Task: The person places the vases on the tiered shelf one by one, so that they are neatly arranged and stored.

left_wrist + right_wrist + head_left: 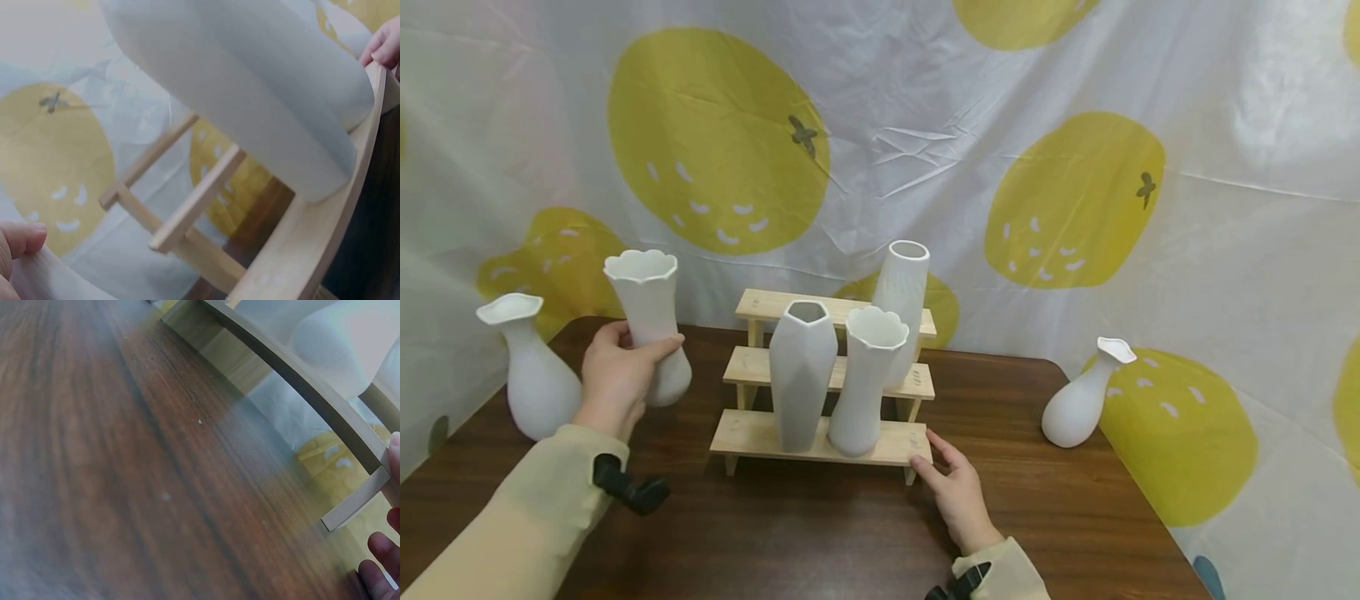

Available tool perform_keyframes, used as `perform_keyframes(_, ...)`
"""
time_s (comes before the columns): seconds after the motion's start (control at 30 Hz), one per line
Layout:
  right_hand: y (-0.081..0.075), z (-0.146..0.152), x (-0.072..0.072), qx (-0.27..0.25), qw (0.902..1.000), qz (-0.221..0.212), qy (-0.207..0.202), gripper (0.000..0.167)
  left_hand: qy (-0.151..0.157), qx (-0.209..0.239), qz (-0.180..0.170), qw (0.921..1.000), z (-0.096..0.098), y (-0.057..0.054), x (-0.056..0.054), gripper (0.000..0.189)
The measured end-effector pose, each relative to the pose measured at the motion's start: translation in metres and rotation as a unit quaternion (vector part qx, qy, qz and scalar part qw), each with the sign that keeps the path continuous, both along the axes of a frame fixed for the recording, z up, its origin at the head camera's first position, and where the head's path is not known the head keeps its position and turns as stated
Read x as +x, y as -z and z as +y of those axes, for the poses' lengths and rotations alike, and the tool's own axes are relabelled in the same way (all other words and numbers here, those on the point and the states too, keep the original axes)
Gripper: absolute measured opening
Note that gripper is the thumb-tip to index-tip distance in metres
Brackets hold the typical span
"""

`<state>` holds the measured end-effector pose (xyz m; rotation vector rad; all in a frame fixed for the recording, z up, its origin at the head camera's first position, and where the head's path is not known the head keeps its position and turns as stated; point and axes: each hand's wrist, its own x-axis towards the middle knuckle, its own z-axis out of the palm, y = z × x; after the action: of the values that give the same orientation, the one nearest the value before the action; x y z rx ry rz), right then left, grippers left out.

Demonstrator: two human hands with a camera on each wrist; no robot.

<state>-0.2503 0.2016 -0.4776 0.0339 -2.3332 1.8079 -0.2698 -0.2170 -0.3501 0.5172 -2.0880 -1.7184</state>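
In the head view my left hand [617, 375] grips a white vase [651, 308] with a scalloped rim round its lower body, left of a three-step wooden stand [745, 429]. Whether the vase's base touches the table is unclear. My right hand [955, 496] holds the right end of the stand's lowest step, thumb on top; the right wrist view shows its fingers [384, 547] by the step's end. On the lowest step stand a faceted vase [805, 375] and a second scalloped vase [865, 383]. A tall ribbed vase [902, 292] stands behind them on the middle step.
A slender-necked vase [538, 383] stands at the table's left, beside my left hand. Another narrow-necked vase [1078, 404] is near the right edge. The brown wooden table [820, 533] meets a fruit-patterned curtain [910, 125] behind.
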Motion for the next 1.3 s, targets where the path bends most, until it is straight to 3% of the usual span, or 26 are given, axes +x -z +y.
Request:
perform_keyframes(0.4,-0.002,0.000,0.001,-0.005,1.0000,-0.001,-0.007,0.057,0.071,0.020,0.024,0.9970,0.019,-0.029,0.002,0.079)
perform_keyframes(0.7,-0.030,-0.008,0.017,-0.002,0.9998,-0.012,-0.013,0.054,0.119,0.014,0.047,0.9917,0.033,-0.044,0.000,0.073)
perform_keyframes(1.0,-0.006,-0.001,0.004,-0.015,0.9998,-0.011,-0.005,0.059,0.166,0.015,0.062,0.9841,0.047,-0.056,-0.003,0.068)
perform_keyframes(1.3,-0.002,0.000,0.001,-0.011,0.9999,-0.001,-0.003,0.058,0.200,0.022,0.055,0.9780,0.062,-0.060,-0.010,0.070)
